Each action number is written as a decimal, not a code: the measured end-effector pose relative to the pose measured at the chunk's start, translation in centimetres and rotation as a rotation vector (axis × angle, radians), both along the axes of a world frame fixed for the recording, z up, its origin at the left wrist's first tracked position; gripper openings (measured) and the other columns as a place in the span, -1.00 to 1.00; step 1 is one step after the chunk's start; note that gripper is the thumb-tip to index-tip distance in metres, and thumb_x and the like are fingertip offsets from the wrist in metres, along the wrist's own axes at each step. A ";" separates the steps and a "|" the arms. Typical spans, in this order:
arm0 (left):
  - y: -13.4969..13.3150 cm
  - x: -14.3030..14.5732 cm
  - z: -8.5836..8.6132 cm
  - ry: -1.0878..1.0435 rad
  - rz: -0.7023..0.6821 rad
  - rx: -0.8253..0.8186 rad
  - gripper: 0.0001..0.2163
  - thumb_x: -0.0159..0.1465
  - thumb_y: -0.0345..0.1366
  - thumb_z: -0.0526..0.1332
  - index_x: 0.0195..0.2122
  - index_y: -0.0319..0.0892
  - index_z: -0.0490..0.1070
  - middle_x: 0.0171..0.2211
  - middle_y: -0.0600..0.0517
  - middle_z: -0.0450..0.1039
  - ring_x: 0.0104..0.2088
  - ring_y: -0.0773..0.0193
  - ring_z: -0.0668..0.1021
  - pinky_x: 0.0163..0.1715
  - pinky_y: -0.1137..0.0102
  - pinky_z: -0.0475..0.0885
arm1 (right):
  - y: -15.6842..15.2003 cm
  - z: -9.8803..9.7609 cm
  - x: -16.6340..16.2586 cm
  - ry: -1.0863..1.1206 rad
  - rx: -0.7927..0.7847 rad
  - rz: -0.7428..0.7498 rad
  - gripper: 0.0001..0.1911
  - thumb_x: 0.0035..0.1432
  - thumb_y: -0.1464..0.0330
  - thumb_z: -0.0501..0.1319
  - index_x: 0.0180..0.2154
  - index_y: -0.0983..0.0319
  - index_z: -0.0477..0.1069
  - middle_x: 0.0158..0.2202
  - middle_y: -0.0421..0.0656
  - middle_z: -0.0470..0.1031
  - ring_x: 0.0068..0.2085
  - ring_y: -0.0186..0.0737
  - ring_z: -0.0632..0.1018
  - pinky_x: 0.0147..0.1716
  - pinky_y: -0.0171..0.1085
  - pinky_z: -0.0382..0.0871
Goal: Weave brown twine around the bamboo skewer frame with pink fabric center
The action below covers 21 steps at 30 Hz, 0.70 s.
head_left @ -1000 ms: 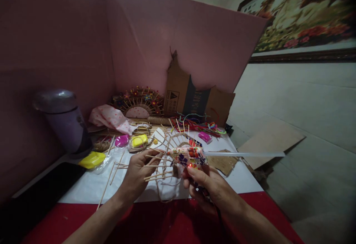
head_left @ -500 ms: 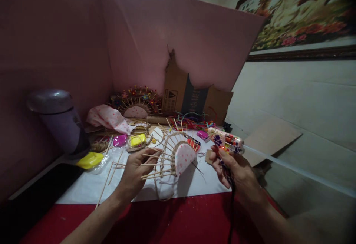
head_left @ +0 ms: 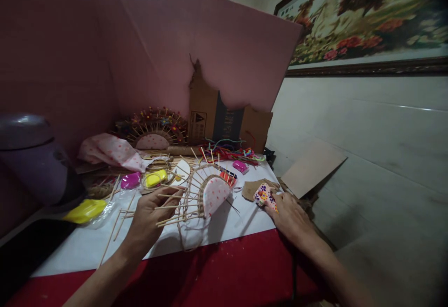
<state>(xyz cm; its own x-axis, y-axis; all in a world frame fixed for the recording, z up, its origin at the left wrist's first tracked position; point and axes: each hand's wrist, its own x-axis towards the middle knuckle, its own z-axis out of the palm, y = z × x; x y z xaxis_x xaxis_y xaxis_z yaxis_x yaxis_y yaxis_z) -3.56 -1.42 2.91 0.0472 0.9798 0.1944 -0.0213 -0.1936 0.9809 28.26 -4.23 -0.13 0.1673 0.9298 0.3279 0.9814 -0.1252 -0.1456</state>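
My left hand [head_left: 149, 211] pinches the stick ends of a half-round craft frame [head_left: 216, 196], made of thin wooden sticks woven with twine around a pink-dotted white half disc. It is held tilted above the white paper [head_left: 241, 225]. At the right edge of the paper, my right hand [head_left: 290, 214] is closed around a flower-patterned hot glue gun [head_left: 265, 196], now low over a scrap of brown cardboard [head_left: 249, 189]. Its fingers are partly hidden, and I cannot tell whether the gun rests on the cardboard. A loop of twine hangs below the frame.
A similar finished-looking fan [head_left: 152, 141] stands at the back beside torn cardboard [head_left: 206, 111]. Dotted cloth [head_left: 108, 150], yellow clay [head_left: 156, 177], pink clay [head_left: 130, 180], colourful pipe cleaners [head_left: 231, 150] and loose sticks [head_left: 112, 230] lie about. A purple bottle [head_left: 35, 167] stands left.
My right hand has lowered the glue gun from mid-air to the cardboard scrap. My left hand still holds the craft frame in much the same pose. The view has swung to the right.
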 end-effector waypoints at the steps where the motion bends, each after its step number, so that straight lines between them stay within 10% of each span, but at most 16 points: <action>1: 0.0 0.0 0.0 0.003 0.000 0.002 -0.78 -0.04 -0.22 0.30 -0.41 -0.25 0.52 -0.42 -0.04 0.49 -0.36 0.19 0.48 -0.40 0.40 0.34 | -0.2 0.6 -0.7 0.011 0.071 0.043 -0.66 0.11 0.30 0.06 -0.10 0.32 0.33 -0.15 0.11 0.36 -0.10 0.06 0.39 -0.15 -0.07 0.22; 11: -0.2 0.2 -0.3 0.013 -0.018 -0.011 -0.78 -0.01 -0.21 0.29 -0.39 -0.25 0.50 -0.44 -0.02 0.49 -0.42 0.26 0.47 -0.44 0.42 0.32 | 0.0 5.2 -11.7 0.607 0.152 0.760 -0.85 0.15 0.44 0.06 -0.28 0.21 0.40 -0.27 -0.14 0.37 -0.20 -0.24 0.38 -0.18 -0.24 0.24; 21: -0.1 0.3 -0.7 -0.003 -0.048 0.030 -0.82 0.03 -0.24 0.27 -0.39 -0.24 0.50 -0.45 0.00 0.49 -0.43 0.29 0.47 -0.44 0.44 0.33 | 2.6 4.2 -14.6 0.362 0.207 0.760 -0.80 0.18 0.41 0.01 -0.34 0.24 0.40 -0.30 -0.11 0.30 -0.20 -0.19 0.30 -0.15 -0.17 0.18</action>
